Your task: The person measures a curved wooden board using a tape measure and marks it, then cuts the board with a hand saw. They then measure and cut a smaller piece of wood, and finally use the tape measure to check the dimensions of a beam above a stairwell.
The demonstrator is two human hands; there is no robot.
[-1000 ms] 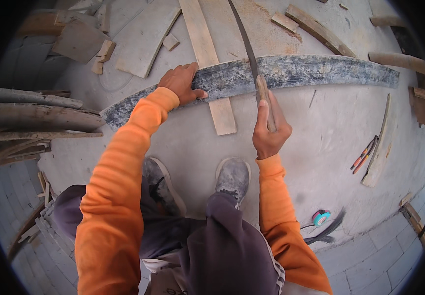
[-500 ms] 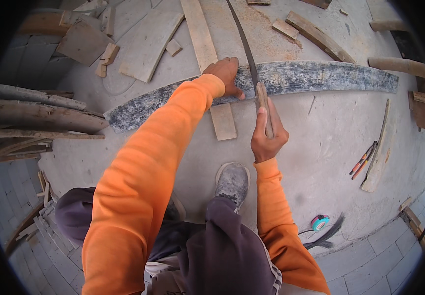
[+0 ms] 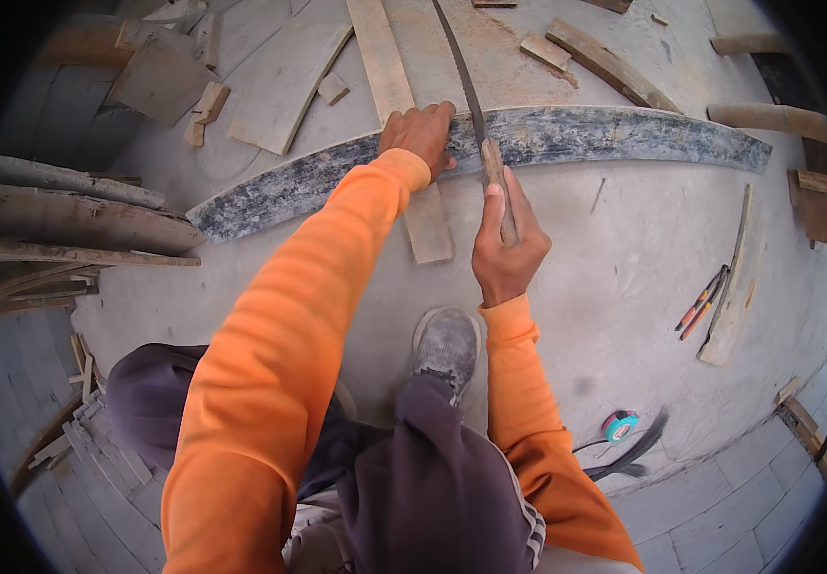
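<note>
My left hand is closed on the long, grey-stained board, just left of the saw blade. A pale plank lies crosswise beneath that board. My right hand is wrapped round the saw's wooden handle, its thumb along the side. The blade lies across the stained board and points away from me. Its teeth's contact with the wood is too small to tell.
Wood offcuts lie at the far side, with stacked boards at left. At right are pliers, a thin plank and poles. A turquoise tape measure and dark strands lie near my right arm.
My left hand has moved right along the board, close beside the blade. My right hand and the saw have shifted slightly left in view, the handle still held.
</note>
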